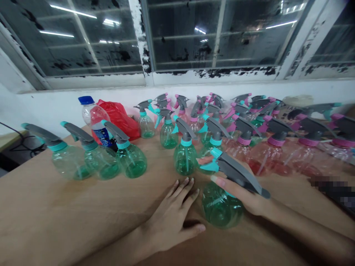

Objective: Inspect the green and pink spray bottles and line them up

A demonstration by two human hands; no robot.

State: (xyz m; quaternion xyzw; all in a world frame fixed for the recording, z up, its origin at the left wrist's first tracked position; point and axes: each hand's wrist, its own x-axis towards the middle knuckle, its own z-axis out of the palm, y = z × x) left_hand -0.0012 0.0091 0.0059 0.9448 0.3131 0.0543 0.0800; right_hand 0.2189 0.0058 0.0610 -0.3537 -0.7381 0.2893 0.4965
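Note:
My right hand (pixel 246 194) is wrapped round the neck of a green spray bottle (pixel 222 208) with a grey and turquoise trigger head. The bottle leans at the front of the wooden table, and some of its neck is hidden by my fingers. Flat on the tabletop, just left of that bottle, lies my left hand (pixel 177 210) with its fingers spread, holding nothing. Beyond its fingertips stands another green spray bottle (pixel 185 157) holding a little green liquid. A second green spray bottle is partly hidden behind my right hand.
Three green spray bottles (pixel 131 160) stand at the left. Behind them are a clear plastic bottle (pixel 90 111) with a blue cap and a red plastic bag (pixel 119 118). Pink spray bottles (pixel 260 159) crowd the right. A dark, partly blurred object (pixel 335 188) lies at the right edge.

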